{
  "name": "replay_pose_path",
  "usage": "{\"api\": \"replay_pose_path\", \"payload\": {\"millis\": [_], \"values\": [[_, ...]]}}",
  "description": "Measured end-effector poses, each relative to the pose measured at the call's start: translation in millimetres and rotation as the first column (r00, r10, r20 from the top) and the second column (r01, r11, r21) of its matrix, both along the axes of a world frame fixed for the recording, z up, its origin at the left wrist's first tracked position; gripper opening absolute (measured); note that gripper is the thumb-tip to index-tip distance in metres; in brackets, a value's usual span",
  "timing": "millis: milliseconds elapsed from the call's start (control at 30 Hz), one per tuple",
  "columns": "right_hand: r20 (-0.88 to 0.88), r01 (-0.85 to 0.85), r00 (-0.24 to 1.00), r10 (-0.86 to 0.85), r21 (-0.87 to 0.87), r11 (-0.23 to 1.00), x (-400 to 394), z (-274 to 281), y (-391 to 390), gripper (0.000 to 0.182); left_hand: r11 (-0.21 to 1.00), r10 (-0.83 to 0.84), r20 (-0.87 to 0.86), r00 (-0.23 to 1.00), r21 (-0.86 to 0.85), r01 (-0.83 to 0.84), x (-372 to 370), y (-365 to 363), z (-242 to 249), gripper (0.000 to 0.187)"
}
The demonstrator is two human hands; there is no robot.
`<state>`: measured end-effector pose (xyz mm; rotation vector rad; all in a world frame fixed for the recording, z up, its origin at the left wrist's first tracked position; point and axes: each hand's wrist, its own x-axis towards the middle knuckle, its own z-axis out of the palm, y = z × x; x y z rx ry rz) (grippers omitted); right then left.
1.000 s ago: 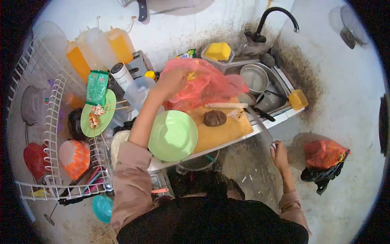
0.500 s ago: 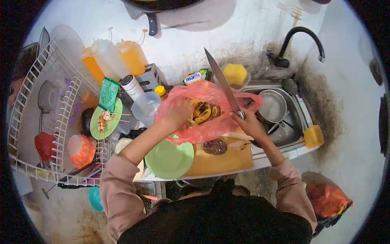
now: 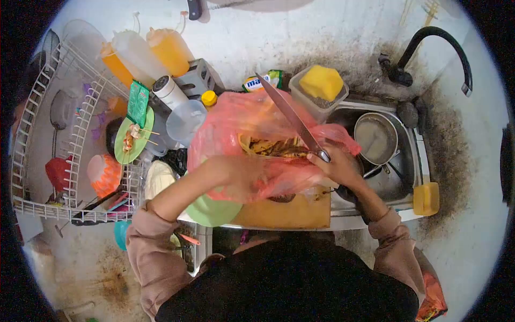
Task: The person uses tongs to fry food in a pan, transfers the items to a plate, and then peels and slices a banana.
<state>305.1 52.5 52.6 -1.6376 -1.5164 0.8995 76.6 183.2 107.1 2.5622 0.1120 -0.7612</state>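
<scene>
A pink plastic bag (image 3: 225,118) lies open over the cutting board, with dark and yellow food pieces (image 3: 276,147) showing in its mouth. My right hand (image 3: 338,165) is closed round the handle of a large knife (image 3: 287,112), whose blade points up and left across the bag. At the bag's near left side is my left hand (image 3: 244,174), smeared by motion, its fingers hard to make out. Beneath the bag, a green plate (image 3: 212,210) and the wooden cutting board (image 3: 284,214) are partly covered.
A sink (image 3: 405,172) holding a pot (image 3: 375,138) is at right under a black faucet (image 3: 437,32). Bottles (image 3: 169,51), a clear container (image 3: 185,122) and a green plate with skewers (image 3: 140,149) stand left, beside a white dish rack (image 3: 75,214).
My left hand has moved from the bag's opening toward its near edge. The bag's near side now covers more of the board and plate. The camera view has shifted.
</scene>
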Motion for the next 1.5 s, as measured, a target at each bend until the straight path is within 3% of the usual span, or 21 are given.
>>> {"api": "replay_pose_path", "payload": {"millis": [33,67,133,200,233,300,367,467,533,567,633,733,833,933,1033,1133,1233,1267,1300,1367,1500], "values": [[-0.019,0.004,1.0,-0.003,0.036,0.999,2.5,4.2,-1.0,0.021,0.996,0.033,-0.17,0.985,-0.08,-0.047,7.6,7.1,10.3,0.044],[-0.038,0.009,0.999,-0.006,0.072,0.997,4.9,6.1,-1.8,0.021,0.985,0.169,0.049,0.984,-0.042,-0.167,13.1,6.2,25.4,0.037],[0.146,0.021,0.987,-0.064,0.275,0.961,12.8,5.0,-3.7,0.022,0.927,0.28,0.373,0.884,0.134,-0.35,21.1,23.5,21.6,0.027],[0.267,-0.014,0.956,-0.12,0.451,0.893,25.8,-1.4,-4.8,0.022,0.862,0.268,0.509,0.818,0.252,-0.439,20.7,46.8,18.0,0.023],[0.301,-0.041,0.944,-0.139,0.521,0.853,33.5,-6.8,-6.5,0.023,0.861,0.286,0.543,0.79,0.217,-0.46,16.7,56.1,21.3,0.021],[0.231,0.001,0.965,-0.127,0.478,0.878,39.8,-9.9,-15.9,0.022,0.865,0.376,0.524,0.764,0.098,-0.493,19.8,68.1,27.4,0.021],[0.013,0.095,0.995,-0.1,0.214,0.972,36.1,14.7,-41.9,0.021,0.848,0.506,0.399,0.765,-0.069,-0.525,25.8,75.0,30.5,0.023],[-0.221,0.233,0.939,-0.264,-0.159,0.959,35.7,39.9,-66.7,0.018,0.932,0.349,0.51,0.786,-0.098,-0.349,44.6,41.9,15.5,0.022],[-0.188,0.293,0.921,-0.342,-0.247,0.924,43.5,35.5,-82.1,0.022,0.97,0.24,0.381,0.893,-0.059,-0.236,65.3,18.9,3.7,0.023],[-0.167,0.325,0.909,-0.382,-0.29,0.9,46.8,34.3,-88.3,0.024,0.959,0.224,0.428,0.876,0.063,-0.276,71.3,7.7,-11.5,0.025],[-0.123,0.327,0.92,-0.372,-0.281,0.902,45.2,44.5,-97.3,0.022,0.889,0.172,0.513,0.841,0.288,-0.357,78.0,-12.2,-45.1,0.028],[-0.011,0.297,0.951,-0.308,-0.24,0.924,49.8,41.3,-112.3,0.021,0.863,0.284,0.388,0.877,0.295,-0.41,86.3,-24.8,-53.8,0.033],[-0.021,0.299,0.95,-0.312,-0.228,0.927,47.0,39.3,-123.1,0.02,0.846,0.242,0.573,0.783,0.27,-0.459,86.5,-25.0,-74.9,0.033],[-0.036,0.313,0.942,-0.333,-0.258,0.914,43.5,34.8,-127.5,0.021,0.881,0.204,0.63,0.749,0.215,-0.42,83.8,-20.7,-74.9,0.035],[-0.033,0.329,0.937,-0.348,-0.252,0.91,39.1,38.2,-125.5,0.021,0.849,0.496,0.324,0.806,0.014,-0.528,78.1,-21.3,-37.3,0.041],[0.032,0.311,0.949,-0.313,-0.25,0.917,35.4,39.1,-127.0,0.023,0.843,0.491,0.554,0.673,-0.108,-0.526,65.8,-10.3,-37.1,0.051],[0.065,0.255,0.967,-0.247,-0.213,0.943,28.7,42.8,-129.6,0.024,0.625,0.777,0.161,0.609,-0.319,-0.713,52.6,-2.7,-14.5,0.055],[0.057,0.237,0.971,-0.231,-0.25,0.939,27.3,50.8,-129.3,0.025,0.64,0.753,0.083,0.653,-0.327,-0.696,47.0,-2.1,-3.9,0.052],[0.049,0.219,0.976,-0.214,-0.285,0.933,25.6,55.3,-128.8,0.025,0.703,0.695,0.172,0.698,-0.367,-0.609,42.5,-4.2,7.6,0.053],[0.05,0.202,0.979,-0.197,-0.144,0.969,24.0,54.3,-129.1,0.026,0.812,0.561,0.358,0.746,-0.413,-0.412,34.7,-9.7,28.9,0.054],[0.031,0.21,0.978,-0.208,-0.097,0.973,13.1,55.4,-123.8,0.027,0.468,0.76,-0.045,0.648,-0.654,-0.595,25.8,-13.9,43.2,0.051]]}}
